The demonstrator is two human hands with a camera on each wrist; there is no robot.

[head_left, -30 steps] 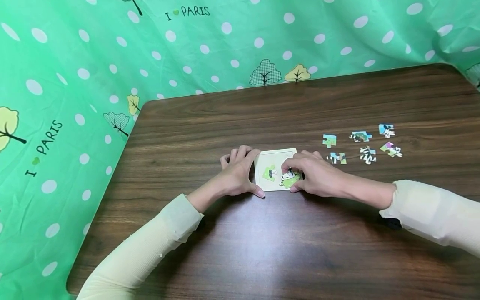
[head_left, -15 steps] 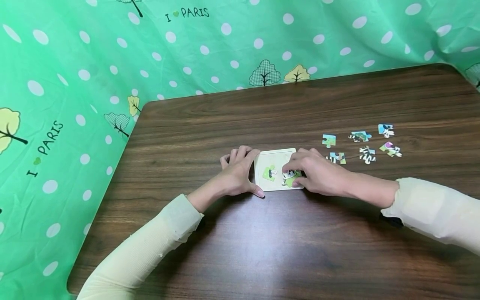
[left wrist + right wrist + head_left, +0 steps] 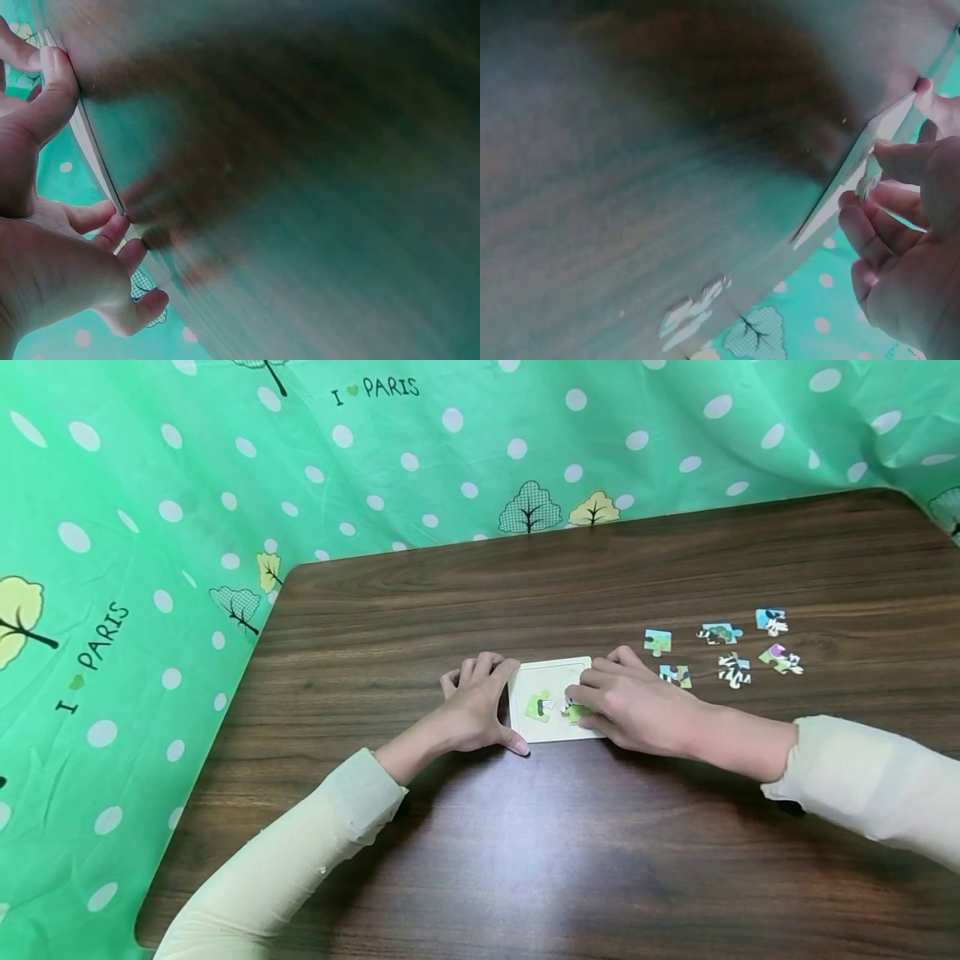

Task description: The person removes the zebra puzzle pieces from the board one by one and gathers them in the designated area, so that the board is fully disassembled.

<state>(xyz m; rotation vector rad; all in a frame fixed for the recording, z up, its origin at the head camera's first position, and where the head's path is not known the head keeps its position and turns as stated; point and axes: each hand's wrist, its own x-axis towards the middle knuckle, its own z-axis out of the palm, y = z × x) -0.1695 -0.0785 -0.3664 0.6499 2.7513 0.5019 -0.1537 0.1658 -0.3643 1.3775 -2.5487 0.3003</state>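
A pale square puzzle tray [image 3: 556, 673] with a raised border lies on the table between the hands. My left hand [image 3: 471, 711] grips its left side, thumb at the near corner and index finger at the far one. On the tray's left part rests a green puzzle piece [image 3: 537, 706] with a white-and-black print. Over the right part, my right hand [image 3: 647, 706] pinches a second green puzzle piece [image 3: 576, 715] with black-and-white marks, mostly hidden by the fingers. The right wrist view shows this piece [image 3: 868, 184] tilted between thumb and fingertips, close over the tray.
Several loose puzzle pieces lie right of the tray, among them a blue-green one [image 3: 657, 642], a striped one [image 3: 734, 669] and one with pink [image 3: 782, 658]. A green polka-dot cloth [image 3: 450, 460] hangs behind the brown wooden table [image 3: 420, 602].
My right hand has turned and shifted slightly over the tray's right part, and its fingers now cover more of the pinched puzzle piece. The left hand and tray stay put.
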